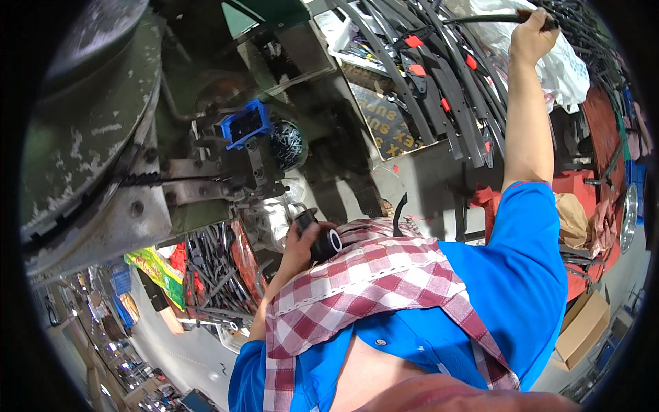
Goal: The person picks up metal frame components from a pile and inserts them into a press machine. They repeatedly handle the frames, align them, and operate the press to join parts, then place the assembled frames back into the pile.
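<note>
Hands well apart. Left hand [300, 242] clamped on black cylindrical part [322, 242], just below green machine [103, 137]. Right hand [532, 36] closed round black curved strip [480, 19], over pile of like strips [439, 82]. Blue box [246, 123] on machine; contents can't tell. Cardboard box [583, 326] at lower right, contents hidden.

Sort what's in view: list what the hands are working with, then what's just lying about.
In hand:
- black roll, held by left hand
- black strip, gripped by right hand

Lying about:
- blue holder
- white bag
- cardboard box
</note>
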`<action>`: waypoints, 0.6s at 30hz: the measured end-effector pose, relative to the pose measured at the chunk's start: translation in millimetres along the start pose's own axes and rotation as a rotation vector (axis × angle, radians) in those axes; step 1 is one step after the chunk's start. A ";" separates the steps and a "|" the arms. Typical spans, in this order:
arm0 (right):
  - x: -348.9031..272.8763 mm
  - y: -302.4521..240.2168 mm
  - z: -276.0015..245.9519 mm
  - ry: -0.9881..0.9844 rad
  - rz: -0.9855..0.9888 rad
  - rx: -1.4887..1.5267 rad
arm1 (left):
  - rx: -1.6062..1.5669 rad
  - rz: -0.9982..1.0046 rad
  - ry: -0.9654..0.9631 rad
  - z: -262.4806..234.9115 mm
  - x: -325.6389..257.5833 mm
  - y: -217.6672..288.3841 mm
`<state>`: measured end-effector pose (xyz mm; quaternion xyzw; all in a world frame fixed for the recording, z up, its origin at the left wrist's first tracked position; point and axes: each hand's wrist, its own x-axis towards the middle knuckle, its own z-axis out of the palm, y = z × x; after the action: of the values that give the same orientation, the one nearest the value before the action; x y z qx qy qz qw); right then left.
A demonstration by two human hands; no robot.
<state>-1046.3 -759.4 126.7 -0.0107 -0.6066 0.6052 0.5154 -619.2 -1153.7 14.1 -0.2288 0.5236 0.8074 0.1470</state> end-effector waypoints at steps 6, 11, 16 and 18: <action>-100.5 -49.2 40.7 -0.859 -0.597 -0.153 | -0.003 0.003 -0.024 2.9 -17.2 -1.6; -180.0 -51.9 32.3 -1.547 -0.861 -0.174 | 0.099 0.005 0.139 -17.5 -8.0 -10.8; -119.4 12.9 36.2 -0.751 -0.691 -0.265 | -0.717 0.023 0.001 -26.3 -19.8 9.7; -55.3 32.8 40.6 -0.307 -0.725 -0.493 | -0.713 0.149 -0.069 -38.8 -25.8 9.0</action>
<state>-1066.3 -815.2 79.1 0.1696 -0.7662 0.2181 0.5802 -593.1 -1192.7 21.1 -0.1994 0.2194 0.9549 0.0163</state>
